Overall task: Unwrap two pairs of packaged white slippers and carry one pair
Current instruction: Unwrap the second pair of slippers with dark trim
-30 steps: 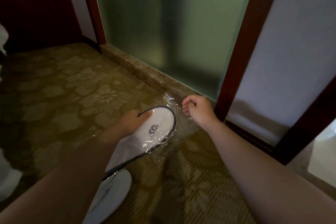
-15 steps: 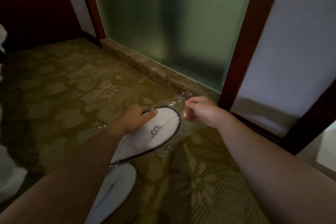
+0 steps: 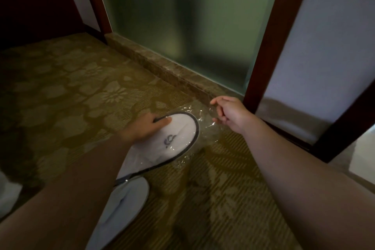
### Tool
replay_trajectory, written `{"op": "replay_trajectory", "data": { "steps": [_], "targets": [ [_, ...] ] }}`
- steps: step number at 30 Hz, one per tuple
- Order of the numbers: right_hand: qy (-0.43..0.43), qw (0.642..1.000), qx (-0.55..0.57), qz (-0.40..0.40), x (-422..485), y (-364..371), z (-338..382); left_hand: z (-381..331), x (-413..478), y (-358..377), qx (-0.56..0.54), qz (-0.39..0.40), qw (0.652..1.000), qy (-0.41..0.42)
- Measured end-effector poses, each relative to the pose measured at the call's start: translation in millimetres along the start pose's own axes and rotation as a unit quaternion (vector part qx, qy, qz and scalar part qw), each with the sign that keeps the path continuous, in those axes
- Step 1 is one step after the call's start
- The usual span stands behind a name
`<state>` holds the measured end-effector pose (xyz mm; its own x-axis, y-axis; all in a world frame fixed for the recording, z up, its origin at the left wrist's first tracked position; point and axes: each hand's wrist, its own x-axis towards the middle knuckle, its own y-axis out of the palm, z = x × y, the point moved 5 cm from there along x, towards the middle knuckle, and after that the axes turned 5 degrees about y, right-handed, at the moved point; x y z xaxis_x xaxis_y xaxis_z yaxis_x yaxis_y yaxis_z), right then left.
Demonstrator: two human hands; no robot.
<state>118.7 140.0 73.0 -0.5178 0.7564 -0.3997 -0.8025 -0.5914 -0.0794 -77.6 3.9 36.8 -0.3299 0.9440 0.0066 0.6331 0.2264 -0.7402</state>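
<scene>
A white slipper pair with dark trim and a small logo (image 3: 172, 140) lies on the carpet inside clear plastic wrap (image 3: 205, 126). My left hand (image 3: 145, 128) grips the toe end of this packaged pair, thumb on top. My right hand (image 3: 228, 112) pinches the loose end of the plastic wrap just past the toe, close to the stone sill. A second white slipper (image 3: 121, 207) lies on the carpet below, partly hidden under my left forearm; I cannot tell whether it is wrapped.
Patterned olive carpet (image 3: 71, 95) covers the floor. A brown stone sill (image 3: 162, 69) runs under a frosted glass panel (image 3: 182, 16) with dark wooden frames (image 3: 267, 36). A white wall panel (image 3: 324, 57) stands at the right. Something white (image 3: 8, 195) lies at the left edge.
My right hand has stayed at the wrap's end, shifting its pinch slightly away from the toe. My left hand keeps its hold on the slipper toe. The view has shifted a little.
</scene>
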Motion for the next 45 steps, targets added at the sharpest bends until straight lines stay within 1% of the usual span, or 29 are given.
{"op": "replay_trajectory", "data": {
  "steps": [2, 4, 8, 11, 13, 15, 18, 22, 25, 27, 31, 33, 38, 41, 45],
  "targets": [
    [0.016, 1.0, 0.015, 0.011, 2.7, -5.0, -4.4, 3.9, -5.2, -1.7, -0.042, 0.008, 0.999, -0.014],
    [0.031, 0.999, 0.014, 0.033, 2.2, -6.6, -7.6, 7.0, -8.7, -4.4, -0.061, 0.01, 0.998, -0.022],
    [0.031, 0.996, -0.045, 0.07, -0.4, -8.9, -7.6, 6.4, -14.6, -7.9, -0.019, 0.012, 0.999, -0.032],
    [0.031, 0.989, -0.106, 0.103, -1.8, -2.7, -8.3, 3.4, -13.2, -8.9, -0.03, 0.005, 0.999, -0.035],
    [0.047, 0.982, -0.132, 0.126, -4.1, 4.8, -10.6, 0.8, -10.5, -8.4, -0.037, 0.006, 0.999, -0.022],
    [0.072, 0.975, -0.144, 0.151, -7.2, 11.0, -12.7, -3.0, -8.5, -7.8, -0.04, 0.005, 0.999, -0.013],
    [0.099, 0.966, -0.146, 0.188, -12.8, 17.5, -11.7, -9.1, -6.5, -6.6, -0.008, 0.004, 1.0, -0.003],
    [0.099, 0.96, -0.155, 0.213, -18.5, 25.4, -6.5, -14.4, -6.4, -7.4, 0.011, -0.002, 1.0, -0.004],
    [0.098, 0.947, -0.209, 0.222, -20.7, 29.3, -8.2, -10.4, -6.3, -7.2, 0.008, 0.0, 1.0, -0.002],
    [0.092, 0.942, -0.241, 0.215, -19.0, 30.1, -9.6, -9.9, -8.7, -7.0, 0.015, 0.007, 1.0, -0.007],
    [0.044, 0.948, -0.267, 0.168, -9.4, 29.7, -6.5, -8.5, -6.7, -5.9, 0.026, 0.0, 0.999, -0.023],
    [0.034, 0.947, -0.282, 0.151, -5.1, 27.1, -9.8, -8.8, -2.7, -3.3, 0.039, -0.008, 0.999, -0.029],
    [0.046, 0.957, -0.265, 0.111, -4.6, 15.1, -16.4, -8.5, 7.4, 7.8, 0.052, -0.015, 0.997, -0.058],
    [0.031, 0.965, -0.246, 0.082, -4.0, 6.9, -13.0, -7.9, 11.6, 9.0, 0.052, -0.022, 0.995, -0.078],
    [0.018, 0.973, -0.23, 0.021, 0.2, -8.2, -14.4, 6.3, 11.2, 10.8, 0.066, -0.011, 0.992, -0.109]
  ]
}}
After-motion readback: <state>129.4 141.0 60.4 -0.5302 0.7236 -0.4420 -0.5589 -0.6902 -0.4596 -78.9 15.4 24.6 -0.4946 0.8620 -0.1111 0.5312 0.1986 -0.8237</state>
